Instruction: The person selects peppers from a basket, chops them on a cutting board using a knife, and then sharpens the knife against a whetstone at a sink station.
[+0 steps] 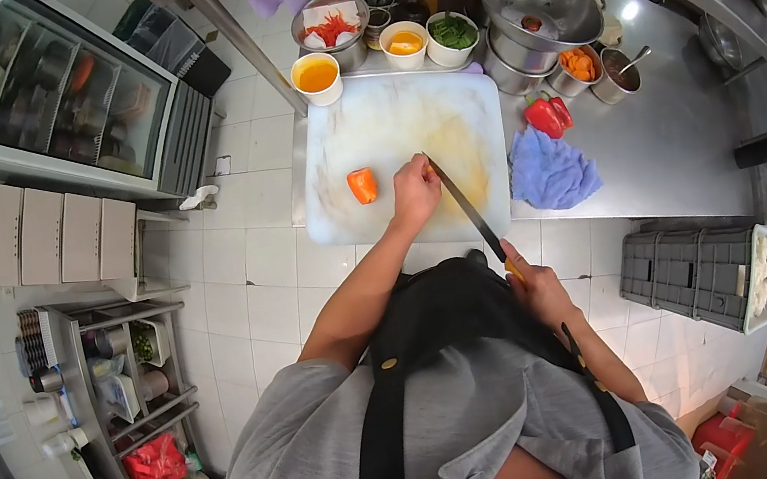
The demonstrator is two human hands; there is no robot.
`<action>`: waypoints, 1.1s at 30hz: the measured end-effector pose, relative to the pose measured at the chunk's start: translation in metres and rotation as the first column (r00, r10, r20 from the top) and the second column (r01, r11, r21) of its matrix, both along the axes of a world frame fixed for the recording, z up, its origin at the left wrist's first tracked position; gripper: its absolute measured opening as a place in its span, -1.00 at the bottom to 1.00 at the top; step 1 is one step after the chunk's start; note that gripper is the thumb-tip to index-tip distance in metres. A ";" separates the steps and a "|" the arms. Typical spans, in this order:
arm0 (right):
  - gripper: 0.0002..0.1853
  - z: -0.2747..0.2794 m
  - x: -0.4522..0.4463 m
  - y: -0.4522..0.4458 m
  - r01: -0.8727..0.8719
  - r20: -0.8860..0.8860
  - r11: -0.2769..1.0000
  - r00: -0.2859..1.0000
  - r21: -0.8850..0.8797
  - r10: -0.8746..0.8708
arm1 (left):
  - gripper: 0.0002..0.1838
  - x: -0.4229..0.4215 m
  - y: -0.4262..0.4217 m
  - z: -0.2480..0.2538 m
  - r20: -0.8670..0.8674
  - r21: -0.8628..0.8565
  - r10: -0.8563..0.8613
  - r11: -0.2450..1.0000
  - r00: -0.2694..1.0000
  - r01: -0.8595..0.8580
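Your right hand point(542, 292), off the board's point(387, 107) near-right corner, grips the knife point(469, 206). Left hand point(416, 191) curled mid-board, hold unclear. Orange piece point(361, 186) on board's left.

We see the knife point(469, 208), its long dark blade slanting over the right half of the board point(374, 109), yellow handle past the near edge. The board is white, rounded at the corners, flat, with yellow stains around its middle and right. Left of the blade and apart from it, we see a glossy orange chunk point(362, 186), blocky, lying on the board.
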State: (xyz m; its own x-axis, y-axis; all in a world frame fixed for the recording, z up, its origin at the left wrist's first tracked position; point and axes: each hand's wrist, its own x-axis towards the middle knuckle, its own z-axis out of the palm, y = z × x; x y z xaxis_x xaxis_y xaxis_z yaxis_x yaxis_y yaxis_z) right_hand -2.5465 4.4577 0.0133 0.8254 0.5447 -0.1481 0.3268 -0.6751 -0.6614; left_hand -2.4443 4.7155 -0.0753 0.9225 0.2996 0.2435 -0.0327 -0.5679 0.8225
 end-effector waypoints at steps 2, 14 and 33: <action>-0.29 0.003 0.001 0.001 0.004 -0.011 1.000 1.000 -0.020 -0.004 | -0.83 0.000 0.000 0.001 0.007 0.001 0.004 1.000 1.000 -0.004; -0.30 -0.006 0.004 0.008 -0.019 0.021 0.997 1.000 -0.075 0.021 | -0.88 0.003 -0.002 -0.003 -0.031 -0.041 0.003 0.999 1.000 -0.005; -0.34 -0.019 0.001 0.010 0.019 -0.021 0.999 1.000 -0.042 -0.019 | -0.84 0.011 0.004 -0.002 -0.135 0.029 -0.026 0.999 0.991 0.030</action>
